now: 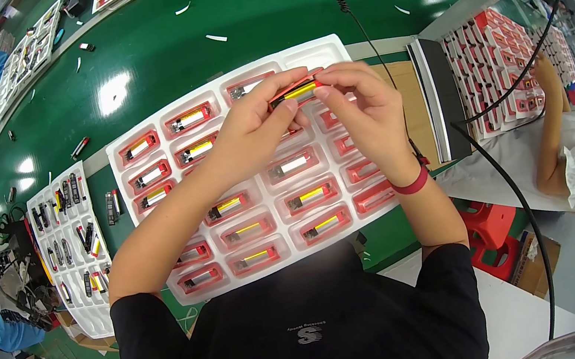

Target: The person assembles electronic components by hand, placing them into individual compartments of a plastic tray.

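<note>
Head view: the left hand point(257, 118) and right hand point(366, 108) are together, each pinching an end of one red unit point(295, 94) above the far side of the white tray point(326, 45) on the green desk point(154, 46). The unit is probably light, stiff and slightly slippery; its yellow-and-silver insert point(304, 89) seems fragile, so the red ends suit gripping best.

A red, yellow-striped part point(301, 91) is held by left hand point(256, 115) and right hand point(370, 100) near the far right corner of the white tray point(332, 44).
</note>
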The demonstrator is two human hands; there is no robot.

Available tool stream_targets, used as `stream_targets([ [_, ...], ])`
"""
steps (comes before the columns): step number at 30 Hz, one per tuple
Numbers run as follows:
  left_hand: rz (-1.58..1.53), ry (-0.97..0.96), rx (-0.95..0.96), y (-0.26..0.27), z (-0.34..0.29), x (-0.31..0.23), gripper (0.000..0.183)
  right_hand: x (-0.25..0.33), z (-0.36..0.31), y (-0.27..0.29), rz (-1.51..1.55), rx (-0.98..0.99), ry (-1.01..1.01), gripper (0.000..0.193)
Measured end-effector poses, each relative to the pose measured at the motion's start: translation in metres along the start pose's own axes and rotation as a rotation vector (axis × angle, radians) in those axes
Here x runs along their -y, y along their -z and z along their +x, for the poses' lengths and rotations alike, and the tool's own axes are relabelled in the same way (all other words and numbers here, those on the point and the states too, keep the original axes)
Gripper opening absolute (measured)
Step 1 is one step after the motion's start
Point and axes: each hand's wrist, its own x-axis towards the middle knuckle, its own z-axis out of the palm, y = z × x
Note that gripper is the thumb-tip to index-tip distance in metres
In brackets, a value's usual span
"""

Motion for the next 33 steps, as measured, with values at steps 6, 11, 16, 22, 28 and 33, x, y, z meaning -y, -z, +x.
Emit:
stream_targets([
  [6,0.216,-0.160,-0.102,-0.001,-0.004,0.007,0.041,-0.001,0.006,-0.001,0.317,0.094,-0.286,0.031],
  [11,0.787,-0.502,-0.159,0.012,-0.003,0.011,0.032,0.003,0.003,0.013,-0.128,0.222,0.010,0.032],
  [16,0.810,-0.592,-0.221,0.012,-0.003,0.007,0.032,0.001,0.000,0.002,-0.315,0.125,0.305,0.028],
  [22,0.269,-0.334,-0.269,0.014,-0.004,0.005,0.029,0.003,0.010,-0.020,0.262,0.144,-0.217,0.023],
  [28,0.914,-0.392,-0.209,0.086,-0.023,-0.006,0.036,-0.039,0.035,0.006,0.067,0.283,-0.289,0.020],
  [33,1.776,0.087,-0.695,0.284,-0.097,0.009,0.038,-0.084,0.054,0.036,-0.138,0.185,-0.287,0.015],
])
